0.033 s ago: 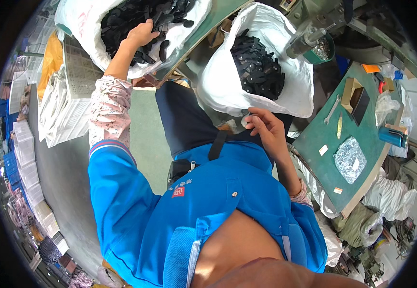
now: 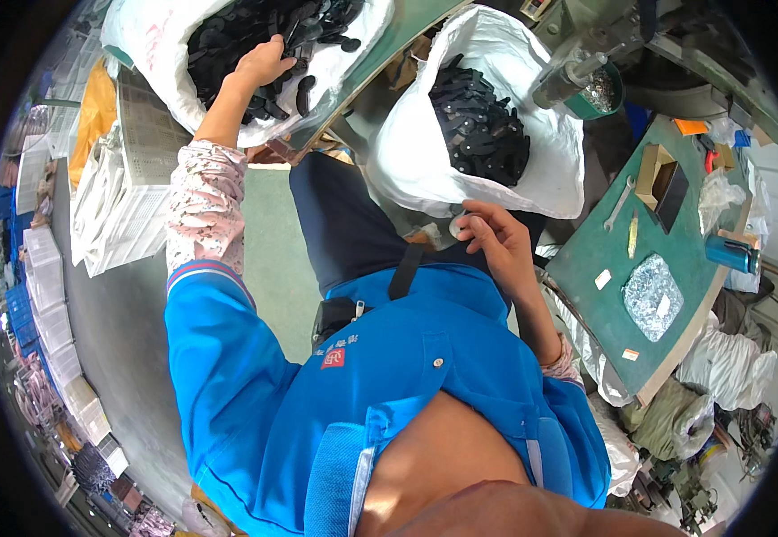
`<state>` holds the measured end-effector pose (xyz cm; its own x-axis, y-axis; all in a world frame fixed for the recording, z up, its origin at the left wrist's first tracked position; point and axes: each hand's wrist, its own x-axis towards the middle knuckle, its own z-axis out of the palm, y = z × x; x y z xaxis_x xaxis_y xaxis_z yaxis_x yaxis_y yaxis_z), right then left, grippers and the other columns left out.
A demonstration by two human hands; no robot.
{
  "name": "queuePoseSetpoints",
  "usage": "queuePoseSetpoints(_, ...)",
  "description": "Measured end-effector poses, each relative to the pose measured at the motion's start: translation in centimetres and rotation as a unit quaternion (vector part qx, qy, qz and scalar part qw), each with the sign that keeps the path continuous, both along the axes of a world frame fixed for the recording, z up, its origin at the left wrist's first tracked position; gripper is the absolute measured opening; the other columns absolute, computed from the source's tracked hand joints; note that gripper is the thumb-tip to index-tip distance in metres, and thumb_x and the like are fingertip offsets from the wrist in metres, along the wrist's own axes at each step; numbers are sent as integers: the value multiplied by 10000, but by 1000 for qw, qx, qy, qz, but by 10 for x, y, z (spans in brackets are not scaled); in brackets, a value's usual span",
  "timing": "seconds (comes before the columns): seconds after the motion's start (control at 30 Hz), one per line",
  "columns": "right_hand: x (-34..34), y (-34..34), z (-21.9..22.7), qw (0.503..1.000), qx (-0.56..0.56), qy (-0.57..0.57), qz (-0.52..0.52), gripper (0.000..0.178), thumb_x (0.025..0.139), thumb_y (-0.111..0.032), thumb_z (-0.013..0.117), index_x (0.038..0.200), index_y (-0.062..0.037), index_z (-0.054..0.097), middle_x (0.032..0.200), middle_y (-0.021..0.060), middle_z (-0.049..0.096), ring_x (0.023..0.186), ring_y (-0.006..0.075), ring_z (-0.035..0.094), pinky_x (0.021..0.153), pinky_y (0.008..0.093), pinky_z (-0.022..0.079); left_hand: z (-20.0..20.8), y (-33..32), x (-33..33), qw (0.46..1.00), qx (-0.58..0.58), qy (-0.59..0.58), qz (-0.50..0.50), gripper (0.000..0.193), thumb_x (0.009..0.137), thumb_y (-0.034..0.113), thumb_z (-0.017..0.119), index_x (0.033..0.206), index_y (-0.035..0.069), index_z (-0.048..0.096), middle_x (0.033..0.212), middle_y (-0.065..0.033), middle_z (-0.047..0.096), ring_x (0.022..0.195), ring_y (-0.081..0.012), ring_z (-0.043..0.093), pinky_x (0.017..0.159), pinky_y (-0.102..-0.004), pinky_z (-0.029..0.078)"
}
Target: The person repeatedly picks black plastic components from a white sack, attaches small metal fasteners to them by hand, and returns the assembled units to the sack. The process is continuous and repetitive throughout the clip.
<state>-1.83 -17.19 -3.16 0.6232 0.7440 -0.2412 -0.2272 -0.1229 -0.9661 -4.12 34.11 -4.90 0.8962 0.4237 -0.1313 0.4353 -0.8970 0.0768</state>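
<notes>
My left hand (image 2: pixel 262 66) reaches into a white woven sack (image 2: pixel 163 76) at the upper left. Its thumb and forefinger are apart, touching a heap of flat black plastic parts (image 2: pixel 223 58); the other fingers are partly hidden. In front of my lap, my right hand (image 2: pixel 504 247) is bent closed, with a small pale round piece (image 2: pixel 456 227) at its fingertips. What that piece is, I cannot make out. Just beyond this hand stands a second open white sack (image 2: pixel 546 166), holding dark assembled parts (image 2: pixel 483 125) with small shiny spots on them.
On the right, a green worktop (image 2: pixel 586 246) carries a wrench (image 2: pixel 620 203), a yellow-handled cutter (image 2: pixel 633 234), a small cardboard box (image 2: pixel 656 174) and a clear bag of metal bits (image 2: pixel 653 297). A machine (image 2: pixel 577 76) with a green cup (image 2: pixel 606 94) stands beyond. White plastic crates (image 2: pixel 152 134) are stacked left.
</notes>
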Motion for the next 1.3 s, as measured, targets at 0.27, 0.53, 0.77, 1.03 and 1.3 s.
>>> queuePoseSetpoints(0.27,-2,-6,0,999,-28,-15,-34,308,977,-161,535,1229,10,581,1008,112,674,845,125,641,671,238,505,18,31,17,989,-42,-120,77,626,947,346,507,1407,-43,336,1214,-333,550,1173,-451,520,975,-433,429)
queuePoseSetpoints(0.53,0,6,-4,999,-23,-25,-6,306,979,-165,529,1226,8,586,1001,108,678,855,120,637,681,236,509,2,113,0,979,-50,-199,-1,587,959,347,508,1378,-52,406,1279,-283,553,1221,-369,529,1024,-378,386)
queuePoseSetpoints(0.77,37,50,0,996,6,-89,1,297,985,-197,545,1184,11,621,929,60,681,786,97,623,645,218,486,55,-9,-13,976,-124,-170,-51,531,986,285,495,1463,108,344,1088,-263,633,1031,-372,626,904,-405,461)
queuePoseSetpoints(1.03,90,159,45,961,252,16,-108,243,849,-152,733,1001,5,626,897,57,670,782,96,601,685,218,467,101,-190,10,977,-35,-96,-187,667,900,174,564,1488,120,254,934,-206,654,848,-397,639,730,-488,503)
queuePoseSetpoints(1.3,142,54,99,901,356,-62,-239,285,975,-150,496,1191,34,527,879,125,642,720,172,607,574,303,505,102,-243,29,853,-478,-112,-178,553,979,276,531,1464,61,375,1281,-173,579,1113,-208,585,983,-288,406)
